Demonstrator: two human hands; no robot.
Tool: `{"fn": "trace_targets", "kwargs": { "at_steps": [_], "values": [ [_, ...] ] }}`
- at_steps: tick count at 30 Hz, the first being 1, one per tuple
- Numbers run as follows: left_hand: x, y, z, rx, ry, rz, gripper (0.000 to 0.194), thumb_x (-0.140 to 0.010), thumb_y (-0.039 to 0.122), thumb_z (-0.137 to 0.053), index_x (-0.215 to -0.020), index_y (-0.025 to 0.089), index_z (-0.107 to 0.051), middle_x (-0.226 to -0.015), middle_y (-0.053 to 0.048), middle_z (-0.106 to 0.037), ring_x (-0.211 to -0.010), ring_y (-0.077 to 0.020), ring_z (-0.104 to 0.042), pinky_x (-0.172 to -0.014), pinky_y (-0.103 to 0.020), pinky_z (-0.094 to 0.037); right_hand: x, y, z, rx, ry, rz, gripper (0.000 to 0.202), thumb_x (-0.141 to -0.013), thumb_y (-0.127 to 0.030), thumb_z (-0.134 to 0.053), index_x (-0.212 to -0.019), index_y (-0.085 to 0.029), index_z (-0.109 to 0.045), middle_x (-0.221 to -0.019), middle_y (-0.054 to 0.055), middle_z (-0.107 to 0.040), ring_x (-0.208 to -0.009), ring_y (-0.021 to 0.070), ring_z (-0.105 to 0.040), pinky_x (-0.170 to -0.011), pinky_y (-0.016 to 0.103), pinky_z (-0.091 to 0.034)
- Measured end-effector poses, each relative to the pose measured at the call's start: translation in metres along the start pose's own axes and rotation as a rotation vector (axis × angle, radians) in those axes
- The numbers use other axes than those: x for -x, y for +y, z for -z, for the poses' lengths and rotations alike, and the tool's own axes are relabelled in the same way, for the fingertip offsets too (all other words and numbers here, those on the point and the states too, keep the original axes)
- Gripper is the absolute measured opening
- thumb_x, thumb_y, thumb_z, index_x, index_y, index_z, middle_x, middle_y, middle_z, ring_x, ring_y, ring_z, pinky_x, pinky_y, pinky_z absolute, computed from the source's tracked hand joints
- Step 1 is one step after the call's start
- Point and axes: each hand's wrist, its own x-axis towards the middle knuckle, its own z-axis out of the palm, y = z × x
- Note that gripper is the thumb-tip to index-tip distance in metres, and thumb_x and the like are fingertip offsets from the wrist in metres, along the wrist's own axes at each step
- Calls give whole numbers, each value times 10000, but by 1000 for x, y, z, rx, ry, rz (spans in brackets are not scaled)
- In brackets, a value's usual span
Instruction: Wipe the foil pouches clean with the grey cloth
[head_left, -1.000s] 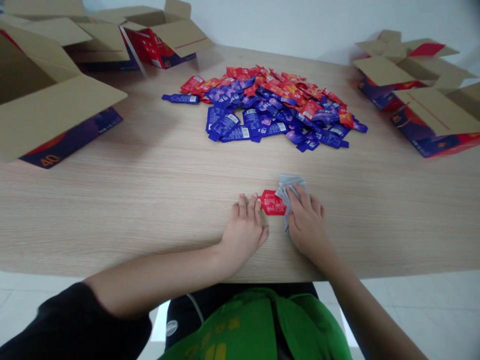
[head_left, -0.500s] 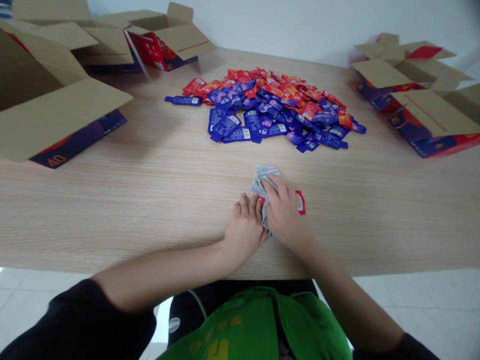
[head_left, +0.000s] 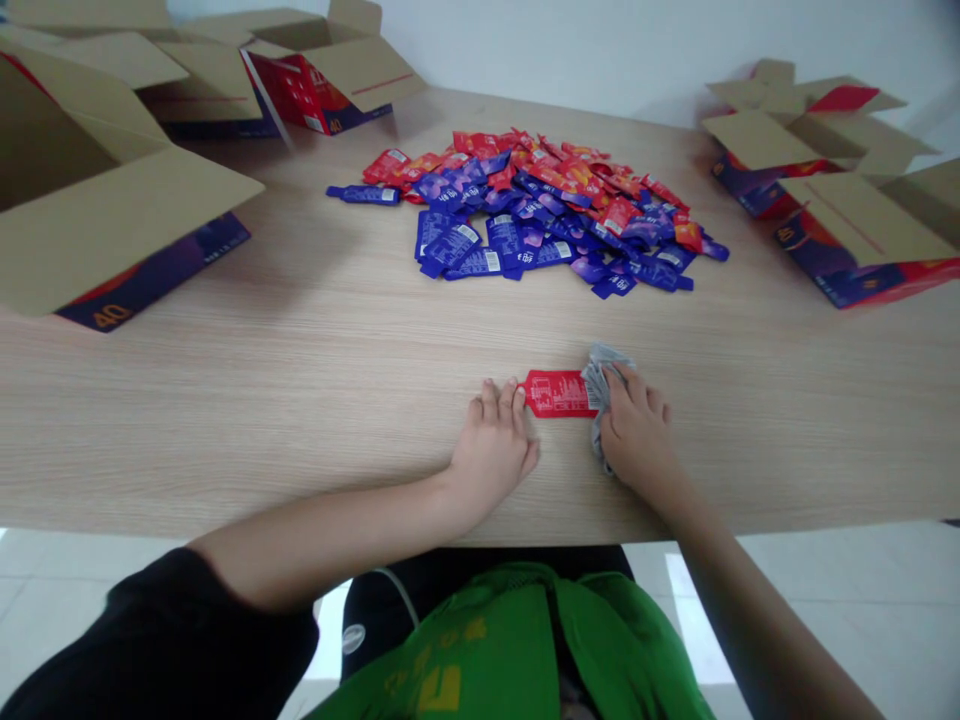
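Head view, open cartons both sides, contents hidden, red sachet right of unclenched left hand, neck pinned beneath, right hand clutching grey cloth at other end.

"Where does the camera look from?"
"The person's head, forward and down across the table."
"How near?"
"Close: the wearer's green garment shows at bottom, the wall at top."

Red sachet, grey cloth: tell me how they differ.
The red sachet lies flat; the grey cloth is crumpled. The sachet carries printed text; the cloth shows none. The left hand touches the sachet's narrow end; the right hand holds the cloth. Both are on the table.
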Motion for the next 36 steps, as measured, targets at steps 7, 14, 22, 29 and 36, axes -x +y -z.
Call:
{"fn": "trace_targets", "kwargs": {
  "at_steps": [7,14,22,29,36],
  "values": [
    [0,0,1,12,29,15,664,-1054,406,-466,-1561,-22,-443,-1628,-258,-398,-1459,-446,-469,-1082,-481,-470,-25,-18,14,-181,36,38,563,-919,-116,-362,-1450,-113,-550,-1506,206,-531,-1318,357,-516,-1064,560,-440],
    [0,-2,6,38,-30,8,702,-1036,429,-505,-1556,-39,-441,-1611,-258,-441,-1485,-452,-432,-1123,-476,-451,-36,-78,2,-157,-83,229,566,-940,-152,-403,-1480,-203,-566,-1610,110,-487,-1270,327,-515,-1025,509,-414],
    [1,-1,5,28,-33,18,686,-1063,424,-442,-1594,-9,-394,-1664,-216,-353,-1491,-443,-429,-1113,-477,-470,-17,-36,2,-41,-45,84,586,-951,-186,-369,-1519,-165,-512,-1626,140,-457,-1275,375,-502,-1028,567,-414],
    [-1,-1,1,4,-10,9,683,-1056,413,-457,-1582,-20,-411,-1654,-234,-365,-1478,-459,-441,-1098,-489,-481,-6,7,-1,-43,-51,-31,604,-943,-205,-358,-1534,-155,-467,-1597,183,-461,-1285,404,-508,-1022,625,-437],
    [-1,-1,2,6,-19,11,692,-1061,430,-433,-1586,-20,-403,-1654,-233,-377,-1476,-459,-442,-1088,-483,-486,-30,6,9,-252,110,51,648,-877,-111,-361,-1520,-82,-441,-1489,230,-524,-1387,337,-464,-1118,547,-401]
  ]
}}
